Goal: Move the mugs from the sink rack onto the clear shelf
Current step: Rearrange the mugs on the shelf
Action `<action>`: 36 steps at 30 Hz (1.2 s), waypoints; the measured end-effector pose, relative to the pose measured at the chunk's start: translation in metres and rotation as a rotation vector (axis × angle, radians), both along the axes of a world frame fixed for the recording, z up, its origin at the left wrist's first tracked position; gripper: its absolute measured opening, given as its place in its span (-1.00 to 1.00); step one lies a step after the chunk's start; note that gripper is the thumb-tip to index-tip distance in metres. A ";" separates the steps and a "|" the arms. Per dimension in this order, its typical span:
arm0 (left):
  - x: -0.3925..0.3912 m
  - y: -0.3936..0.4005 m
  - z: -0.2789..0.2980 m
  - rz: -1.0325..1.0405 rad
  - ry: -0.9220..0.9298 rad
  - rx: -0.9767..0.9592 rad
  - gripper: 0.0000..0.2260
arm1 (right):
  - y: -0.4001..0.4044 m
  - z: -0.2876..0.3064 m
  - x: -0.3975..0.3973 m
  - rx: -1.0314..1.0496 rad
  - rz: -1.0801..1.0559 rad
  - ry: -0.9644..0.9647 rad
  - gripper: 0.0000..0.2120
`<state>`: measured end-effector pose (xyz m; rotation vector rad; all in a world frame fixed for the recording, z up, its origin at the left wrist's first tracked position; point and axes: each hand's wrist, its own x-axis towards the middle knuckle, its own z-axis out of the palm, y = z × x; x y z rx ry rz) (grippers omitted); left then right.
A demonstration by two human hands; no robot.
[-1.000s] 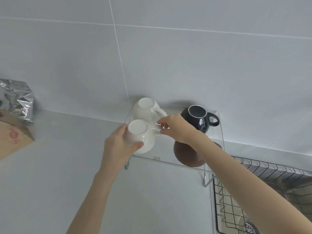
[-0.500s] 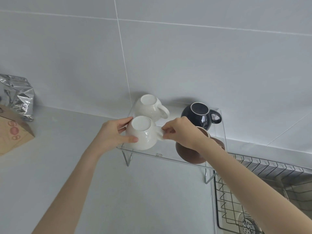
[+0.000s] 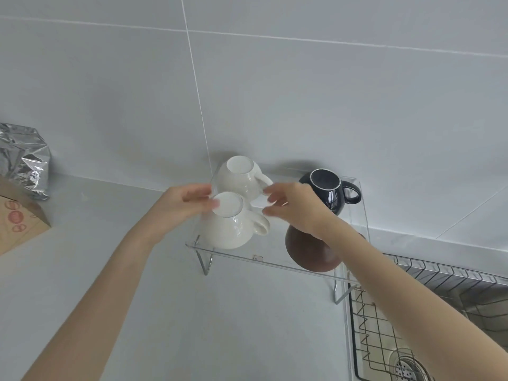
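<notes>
Four mugs sit base-up on the clear shelf, likely to drain; left hand and right hand, fingers loose and blurred, flank the front white mug, contact unclear.

You see two white mugs, a black mug, a brown mug, a silver foil bag and grey-white tiles.
</notes>
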<state>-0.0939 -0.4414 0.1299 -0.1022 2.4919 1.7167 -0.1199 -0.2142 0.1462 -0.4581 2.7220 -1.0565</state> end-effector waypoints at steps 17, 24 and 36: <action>-0.065 0.013 -0.016 0.052 0.166 -0.276 -0.41 | -0.013 -0.023 -0.065 0.246 -0.144 0.165 -0.84; -0.062 0.021 -0.015 0.134 0.193 -0.310 -0.46 | -0.011 -0.021 -0.078 0.222 -0.146 0.134 -0.80; -0.059 0.023 -0.008 0.113 0.170 -0.297 -0.50 | -0.010 -0.024 -0.075 0.164 -0.197 0.122 -0.82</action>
